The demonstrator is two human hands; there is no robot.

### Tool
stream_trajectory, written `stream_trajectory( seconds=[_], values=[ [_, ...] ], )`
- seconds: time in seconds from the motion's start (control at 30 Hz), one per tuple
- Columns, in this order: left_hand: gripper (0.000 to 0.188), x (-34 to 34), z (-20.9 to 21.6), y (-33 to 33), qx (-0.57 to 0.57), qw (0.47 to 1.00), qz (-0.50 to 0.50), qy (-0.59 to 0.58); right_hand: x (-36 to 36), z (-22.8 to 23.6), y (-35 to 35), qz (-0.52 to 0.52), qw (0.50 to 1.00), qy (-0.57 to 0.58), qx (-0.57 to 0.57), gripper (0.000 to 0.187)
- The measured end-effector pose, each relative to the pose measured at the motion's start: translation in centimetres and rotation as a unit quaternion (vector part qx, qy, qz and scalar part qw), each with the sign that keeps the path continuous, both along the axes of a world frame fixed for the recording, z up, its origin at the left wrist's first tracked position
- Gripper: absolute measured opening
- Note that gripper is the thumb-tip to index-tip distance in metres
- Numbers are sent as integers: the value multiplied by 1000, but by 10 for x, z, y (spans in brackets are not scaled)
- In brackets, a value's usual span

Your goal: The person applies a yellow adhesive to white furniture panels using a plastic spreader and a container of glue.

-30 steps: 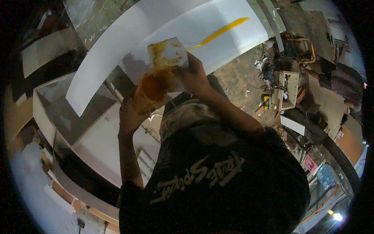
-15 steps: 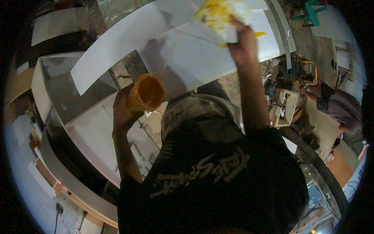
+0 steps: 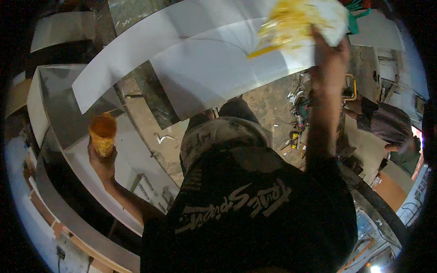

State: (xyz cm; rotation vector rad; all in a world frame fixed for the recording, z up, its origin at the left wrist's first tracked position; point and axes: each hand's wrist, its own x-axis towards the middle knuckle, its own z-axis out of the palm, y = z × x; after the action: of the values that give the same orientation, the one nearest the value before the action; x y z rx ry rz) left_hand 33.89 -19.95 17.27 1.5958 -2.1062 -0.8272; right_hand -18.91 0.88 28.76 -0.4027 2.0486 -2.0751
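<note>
My left hand point(image 3: 102, 163) is wrapped round a cup-shaped container point(image 3: 103, 132) coated in orange-yellow stuff, its mouth tipped up so the orange inside shows. At the upper right, my right hand point(image 3: 330, 57) grips a flat white piece point(image 3: 298, 25) smeared with yellow. Motion blurs it, and I cannot make out its exact kind. Beneath that piece runs a long, curved white panel point(image 3: 200, 63), whose far right part it covers. The container is held away from the panel, out over the boxy cabinet on the left.
An open grey-and-white curved cabinet frame point(image 3: 54, 95) stands at the left. Tools and cables point(image 3: 298, 109) lie on the floor point(image 3: 268, 102) right of my legs. Another person point(image 3: 393, 120) is at the right edge. A green plastic stool point(image 3: 357, 18) shows behind the white piece.
My left hand has carried the container left, away from the panel. The right hand has swung the smeared white piece to the right, and a yellow streak on the panel is now out of sight.
</note>
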Motion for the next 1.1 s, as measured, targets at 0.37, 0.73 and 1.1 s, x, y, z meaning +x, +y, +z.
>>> stream_trajectory(
  seconds=[0.37, 0.73, 1.1],
  values=[
    [72, -28, -2, 29, -63, 968, 67, 235, 147, -169, -96, 324, 935, 38, 140, 38],
    [58, -60, -7, 41, 59, 981, 38, 178, 141, -185, -19, 293, 911, 45, 286, 41],
    [61, -90, -28, 24, 13, 982, 34, 186, 66, -14, 20, 173, 949, 226, 132, 25]
  ],
)
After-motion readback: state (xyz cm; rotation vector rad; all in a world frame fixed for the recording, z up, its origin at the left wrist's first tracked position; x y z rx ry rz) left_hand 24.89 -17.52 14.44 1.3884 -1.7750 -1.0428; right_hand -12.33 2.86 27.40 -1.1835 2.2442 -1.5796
